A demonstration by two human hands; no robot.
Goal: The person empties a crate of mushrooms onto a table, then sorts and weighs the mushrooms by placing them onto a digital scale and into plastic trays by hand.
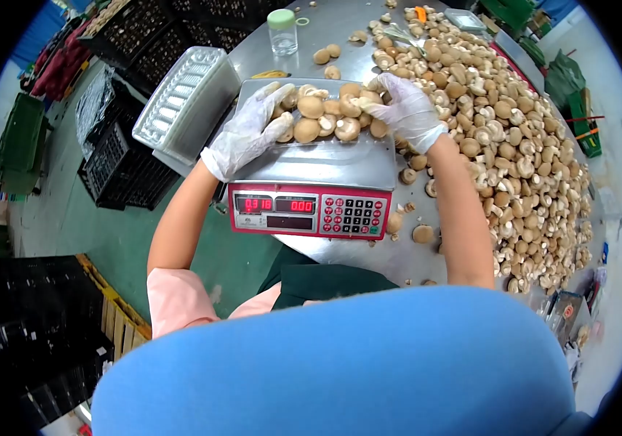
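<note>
A row of brown-capped mushrooms [311,107] lies packed together across the metal pan [311,163] of a red weighing scale [309,211]. At the row's left end is my left hand [247,131], in a thin white glove, its thumb and fingers on either side of the end mushrooms. My right hand [407,112], gloved likewise, closes its fingers and thumb round the mushrooms at the right end. What lies beneath the row is mostly hidden. Red digits on the display read about 0.318 and 0.00.
A large heap of mushrooms [503,145] covers the table's right side. Stacked clear plastic trays [187,102] stand left of the scale. Behind it are a lidded jar [282,33] and a few loose mushrooms [327,53]. Black crates [125,171] sit on the floor at left.
</note>
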